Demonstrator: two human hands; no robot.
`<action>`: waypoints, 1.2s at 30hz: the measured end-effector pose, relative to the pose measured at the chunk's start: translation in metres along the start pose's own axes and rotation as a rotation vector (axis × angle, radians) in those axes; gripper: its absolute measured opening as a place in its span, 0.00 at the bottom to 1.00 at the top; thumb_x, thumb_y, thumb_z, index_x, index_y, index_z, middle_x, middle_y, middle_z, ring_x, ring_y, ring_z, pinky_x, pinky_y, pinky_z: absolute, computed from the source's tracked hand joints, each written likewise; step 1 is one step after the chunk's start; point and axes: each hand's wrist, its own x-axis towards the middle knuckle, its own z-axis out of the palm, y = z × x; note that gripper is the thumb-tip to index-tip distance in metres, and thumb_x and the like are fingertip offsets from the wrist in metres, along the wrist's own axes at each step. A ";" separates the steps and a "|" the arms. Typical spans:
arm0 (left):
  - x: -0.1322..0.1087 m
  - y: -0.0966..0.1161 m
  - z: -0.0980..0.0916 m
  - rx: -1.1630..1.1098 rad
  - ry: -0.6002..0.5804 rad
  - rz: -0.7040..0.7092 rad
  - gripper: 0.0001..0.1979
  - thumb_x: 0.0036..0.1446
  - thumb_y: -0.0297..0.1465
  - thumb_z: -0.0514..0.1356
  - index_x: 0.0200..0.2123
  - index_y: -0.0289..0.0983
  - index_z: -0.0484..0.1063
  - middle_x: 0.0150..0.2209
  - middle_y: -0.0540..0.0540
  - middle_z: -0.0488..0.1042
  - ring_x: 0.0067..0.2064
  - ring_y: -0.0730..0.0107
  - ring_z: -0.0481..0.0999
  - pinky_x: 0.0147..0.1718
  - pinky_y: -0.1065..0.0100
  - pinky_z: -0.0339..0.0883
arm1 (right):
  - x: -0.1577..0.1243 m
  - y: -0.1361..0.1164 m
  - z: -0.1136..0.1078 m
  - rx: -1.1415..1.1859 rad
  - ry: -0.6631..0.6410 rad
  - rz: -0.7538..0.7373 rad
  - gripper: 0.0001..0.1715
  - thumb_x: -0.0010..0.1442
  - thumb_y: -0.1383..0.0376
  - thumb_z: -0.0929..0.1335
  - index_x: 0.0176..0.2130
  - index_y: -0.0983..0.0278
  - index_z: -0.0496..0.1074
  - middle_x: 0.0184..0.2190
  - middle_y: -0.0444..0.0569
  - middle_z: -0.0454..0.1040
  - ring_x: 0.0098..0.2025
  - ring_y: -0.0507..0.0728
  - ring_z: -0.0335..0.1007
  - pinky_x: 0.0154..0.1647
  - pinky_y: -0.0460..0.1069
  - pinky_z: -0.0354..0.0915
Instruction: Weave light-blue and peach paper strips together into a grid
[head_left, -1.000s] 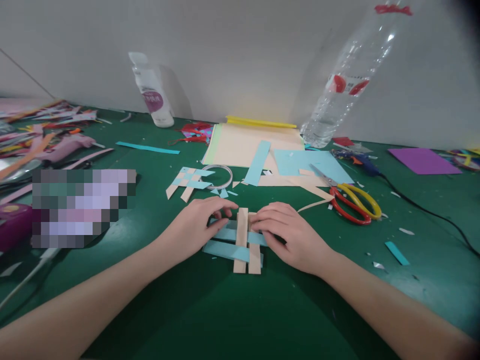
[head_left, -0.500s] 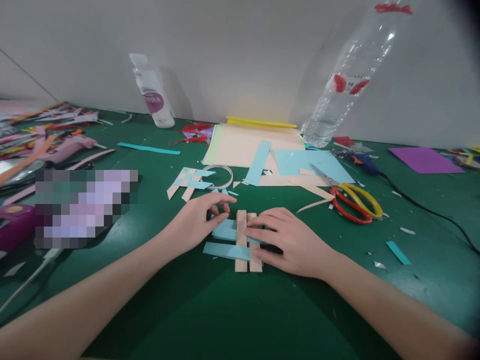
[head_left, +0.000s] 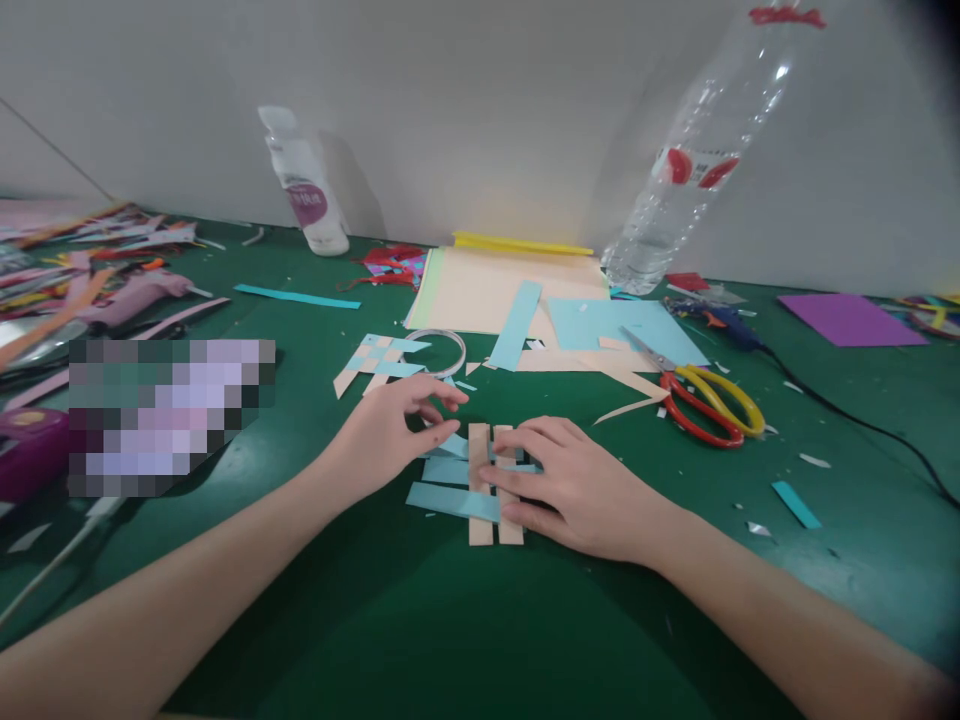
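Two upright beige paper strips (head_left: 481,525) cross several light blue strips (head_left: 446,498) on the green table. My right hand (head_left: 574,485) lies over the right side of this lattice, its fingers spread and their tips on the beige strips. At the upper left of the lattice, my left hand (head_left: 394,430) is raised with thumb and forefinger apart, near the end of a blue strip; nothing shows between them. Behind my left hand lies a small woven blue and beige piece (head_left: 379,352), partly over a roll of tape (head_left: 459,352).
Red and yellow scissors (head_left: 701,405) lie at the right, near a blue glue gun (head_left: 731,328) with its cable. Paper sheets (head_left: 472,290) lie at the back. A clear bottle (head_left: 690,170) and a white bottle (head_left: 304,190) stand by the wall. A pixelated object (head_left: 172,415) sits left.
The upper blue strips have spread apart on the left side. The left beige strip has shifted slightly left. Both hands have moved only a little.
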 end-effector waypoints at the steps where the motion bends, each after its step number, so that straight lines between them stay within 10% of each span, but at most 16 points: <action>1: 0.000 0.000 0.002 0.008 0.013 0.015 0.08 0.53 0.31 0.60 0.38 0.37 0.72 0.39 0.46 0.76 0.31 0.72 0.75 0.31 0.70 0.72 | 0.000 0.000 0.000 -0.007 -0.005 -0.002 0.19 0.66 0.59 0.58 0.51 0.57 0.68 0.50 0.51 0.66 0.52 0.59 0.58 0.53 0.58 0.56; 15: 0.004 0.004 0.011 -0.181 0.077 -0.057 0.05 0.54 0.31 0.59 0.34 0.36 0.73 0.37 0.47 0.76 0.27 0.73 0.76 0.28 0.70 0.74 | 0.000 -0.004 -0.001 -0.086 -0.005 -0.011 0.19 0.65 0.60 0.58 0.55 0.53 0.65 0.50 0.51 0.66 0.53 0.60 0.57 0.53 0.58 0.59; 25: -0.006 0.021 0.015 0.022 0.169 0.405 0.06 0.56 0.24 0.57 0.32 0.37 0.73 0.34 0.48 0.75 0.38 0.72 0.74 0.38 0.71 0.71 | 0.001 -0.005 0.001 -0.144 0.004 -0.031 0.20 0.65 0.59 0.59 0.54 0.55 0.65 0.48 0.52 0.66 0.50 0.60 0.59 0.52 0.58 0.60; 36: -0.009 0.022 0.014 0.058 0.175 0.477 0.08 0.58 0.23 0.56 0.34 0.38 0.74 0.35 0.47 0.75 0.38 0.72 0.75 0.36 0.73 0.71 | 0.000 -0.005 0.001 -0.072 0.022 0.005 0.19 0.63 0.60 0.61 0.53 0.57 0.67 0.49 0.53 0.65 0.53 0.61 0.58 0.54 0.59 0.59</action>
